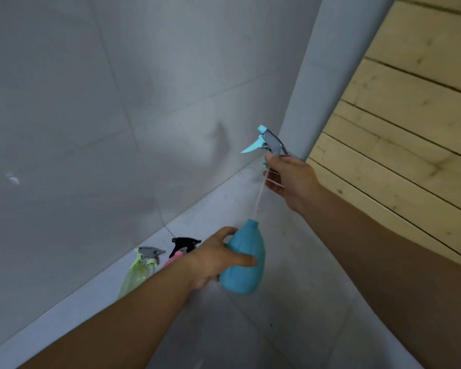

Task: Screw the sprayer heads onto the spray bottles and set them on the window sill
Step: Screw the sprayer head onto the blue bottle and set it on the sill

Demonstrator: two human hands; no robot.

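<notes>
My left hand (213,259) grips a round blue spray bottle (246,262), held upright above the grey ledge. Its neck is bare. Above it, my right hand (288,177) holds a blue and grey sprayer head (269,141) by the collar. The head's thin clear dip tube (260,194) hangs down, its tip at the bottle's mouth. A green bottle (137,275) with a grey and green sprayer stands on the ledge at lower left. Beside it is a pink bottle (175,258) with a black sprayer, partly hidden by my left wrist.
A grey tiled wall (104,115) rises behind the light grey ledge (290,302). A grey corner post (325,75) stands at the ledge's far end. Pale wooden planks (410,115) fill the right side.
</notes>
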